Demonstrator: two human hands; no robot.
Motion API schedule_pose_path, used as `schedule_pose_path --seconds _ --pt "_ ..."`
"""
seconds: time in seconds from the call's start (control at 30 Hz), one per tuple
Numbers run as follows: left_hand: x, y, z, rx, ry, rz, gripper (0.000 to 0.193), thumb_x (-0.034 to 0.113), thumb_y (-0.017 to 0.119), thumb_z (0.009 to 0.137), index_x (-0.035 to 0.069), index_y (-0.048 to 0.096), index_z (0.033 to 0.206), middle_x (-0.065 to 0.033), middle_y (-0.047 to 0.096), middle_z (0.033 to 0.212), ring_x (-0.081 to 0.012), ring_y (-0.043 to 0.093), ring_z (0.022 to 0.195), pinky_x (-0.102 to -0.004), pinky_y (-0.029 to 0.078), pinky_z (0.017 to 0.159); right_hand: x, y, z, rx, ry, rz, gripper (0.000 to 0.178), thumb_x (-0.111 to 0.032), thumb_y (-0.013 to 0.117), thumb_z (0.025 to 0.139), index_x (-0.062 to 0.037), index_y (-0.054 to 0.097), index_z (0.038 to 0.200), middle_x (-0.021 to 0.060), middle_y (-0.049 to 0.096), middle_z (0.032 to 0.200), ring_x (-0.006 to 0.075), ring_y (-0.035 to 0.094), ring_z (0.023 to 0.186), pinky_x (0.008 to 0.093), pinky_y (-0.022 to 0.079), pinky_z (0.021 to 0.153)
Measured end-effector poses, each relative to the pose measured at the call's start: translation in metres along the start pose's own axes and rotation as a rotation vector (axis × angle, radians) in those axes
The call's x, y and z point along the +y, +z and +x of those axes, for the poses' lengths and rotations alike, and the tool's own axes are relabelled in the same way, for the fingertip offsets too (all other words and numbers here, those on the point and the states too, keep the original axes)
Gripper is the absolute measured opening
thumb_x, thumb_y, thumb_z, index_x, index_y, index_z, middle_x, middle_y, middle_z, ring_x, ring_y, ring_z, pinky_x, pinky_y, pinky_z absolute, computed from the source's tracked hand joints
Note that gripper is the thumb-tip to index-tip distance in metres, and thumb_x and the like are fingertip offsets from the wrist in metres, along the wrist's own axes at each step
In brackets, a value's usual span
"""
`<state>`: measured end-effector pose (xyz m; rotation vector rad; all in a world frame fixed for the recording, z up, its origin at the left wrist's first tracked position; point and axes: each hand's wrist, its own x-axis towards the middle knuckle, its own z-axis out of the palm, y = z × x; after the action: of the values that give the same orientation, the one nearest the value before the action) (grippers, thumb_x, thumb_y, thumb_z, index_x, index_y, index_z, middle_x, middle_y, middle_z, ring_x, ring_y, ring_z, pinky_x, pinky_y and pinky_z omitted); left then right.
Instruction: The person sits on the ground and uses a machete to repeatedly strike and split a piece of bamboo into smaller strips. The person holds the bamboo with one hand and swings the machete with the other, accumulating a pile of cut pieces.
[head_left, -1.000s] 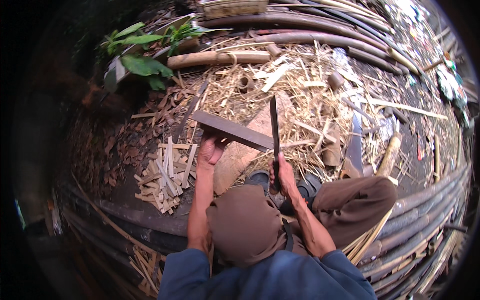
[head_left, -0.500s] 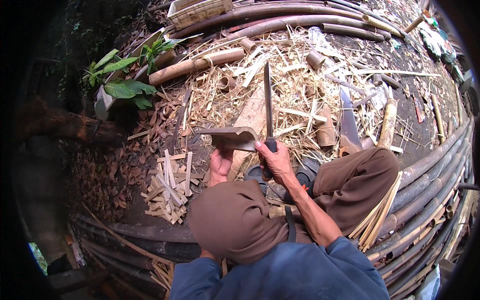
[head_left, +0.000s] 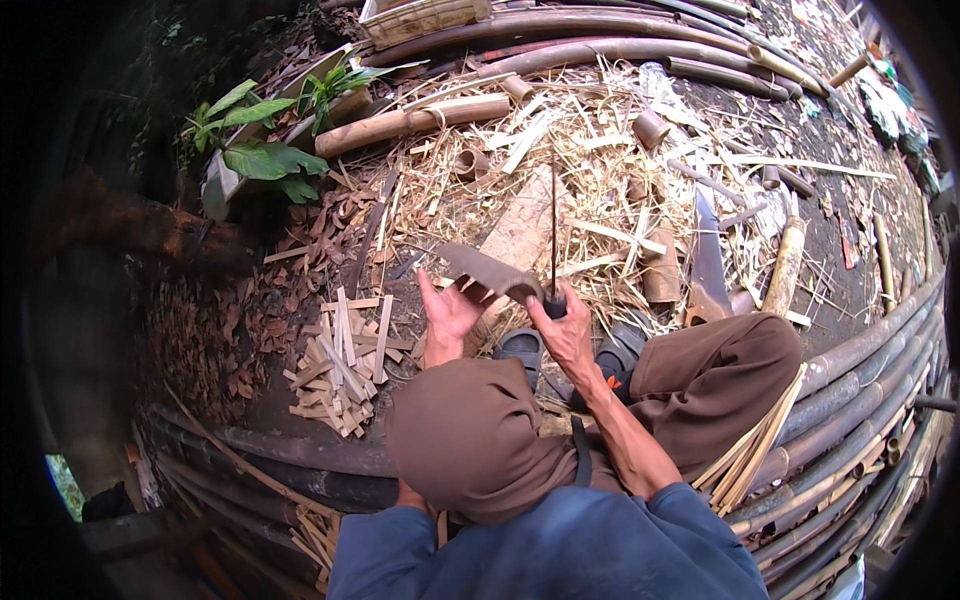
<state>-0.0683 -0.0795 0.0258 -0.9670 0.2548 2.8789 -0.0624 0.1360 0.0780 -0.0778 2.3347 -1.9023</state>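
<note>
My right hand is wrapped round the dark handle of a long knife. The blade points up and away, its thin edge toward me. A curved piece of split bamboo slants from the upper left down to that hand, where the thumb seems to press its right end against the handle. Below the bamboo's left part, my left hand is turned palm up with its fingers spread. Whether those fingertips touch the bamboo is hard to see. Beyond both hands a flat wooden board lies among shavings.
Cut bamboo slats are heaped left of my knee. A handsaw and a bamboo tube lie to the right. Long bamboo poles run along the right side; others lie at the back near a pale crate. A leafy plant grows at left.
The bamboo piece has tipped, its left end rising. My left hand has opened and come away from its underside. The knife blade has turned from its flat side to its edge.
</note>
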Motion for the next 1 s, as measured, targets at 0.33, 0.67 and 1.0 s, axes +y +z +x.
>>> schedule_pose_path --seconds 0.33,0.67,1.0 --pt "0.017 0.033 -0.002 -0.140 0.496 0.554 0.045 0.027 0.072 0.087 0.002 0.055 0.120 -0.0087 0.064 0.109 -0.0187 0.063 0.094 -0.0341 0.052 0.088 0.035 -0.020 -0.016 -0.036 -0.067 -0.353 0.034 -0.028 0.077 0.079 -0.0095 0.062 0.103 0.0125 0.065 0.074 0.0281 0.064 0.066 0.0386 0.048 0.060" --pt "-0.003 0.017 0.025 0.181 1.001 1.319 0.033 0.026 0.079 0.080 -0.003 0.068 0.090 -0.0102 0.070 0.082 -0.0175 0.065 0.070 -0.0326 0.052 0.066 0.046 -0.026 0.001 -0.015 0.094 -0.432 0.039 -0.036 0.068 0.087 -0.0009 0.061 0.102 0.0171 0.063 0.068 0.0314 0.063 0.061 0.0413 0.048 0.058" --pt "-0.027 0.003 0.006 0.020 0.841 1.455 0.027 0.018 0.073 0.084 -0.003 0.069 0.101 -0.0115 0.073 0.084 -0.0120 0.067 0.075 -0.0291 0.053 0.069 -0.046 -0.003 0.003 -0.288 0.030 -0.088 0.037 -0.033 0.042 0.102 -0.0017 0.051 0.120 0.0119 0.054 0.066 0.0194 0.053 0.060 0.0360 0.044 0.059"
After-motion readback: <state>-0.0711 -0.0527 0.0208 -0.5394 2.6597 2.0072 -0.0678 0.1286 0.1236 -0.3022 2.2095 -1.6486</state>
